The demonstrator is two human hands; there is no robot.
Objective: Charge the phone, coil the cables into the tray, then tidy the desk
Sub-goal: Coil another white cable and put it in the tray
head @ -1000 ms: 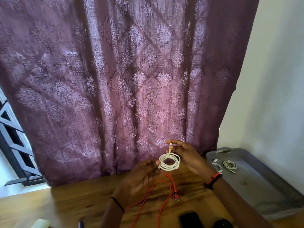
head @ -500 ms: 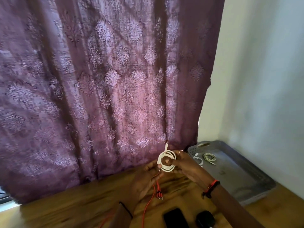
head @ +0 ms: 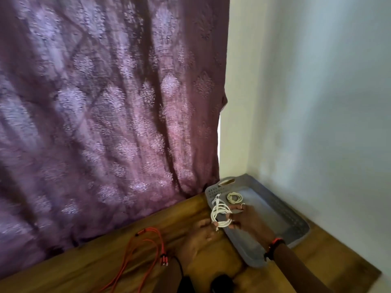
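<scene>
A white coil (head: 220,214) of cable is held up over the near-left corner of the grey tray (head: 296,222), its loops stood roughly upright and a short loose end poking up from the top. The coil is gripped by the right hand (head: 247,218), with the fingers spread and hooked round the loops from the right side; a ring is seen on one finger and a red and black wristband (head: 274,245) on the wrist. The coil's lower edge is met by the fingertips (head: 214,224) of the left hand (head: 198,236), which is stretched out low above the desk (head: 95,269); whether a pinch is made there cannot be told through the blur. A second white coil (head: 234,197) is seen lying flat inside the tray, near its far end, apart from the held one. The tray is set in the desk's right corner against the pale wall (head: 317,102). A red cable (head: 146,247) is left sprawled uncoiled on the wood to the left of the hands. A dark object (head: 222,282) is glimpsed at the bottom edge, too blurred to be named. Behind it all, a patterned purple curtain (head: 105,102) is hung.
</scene>
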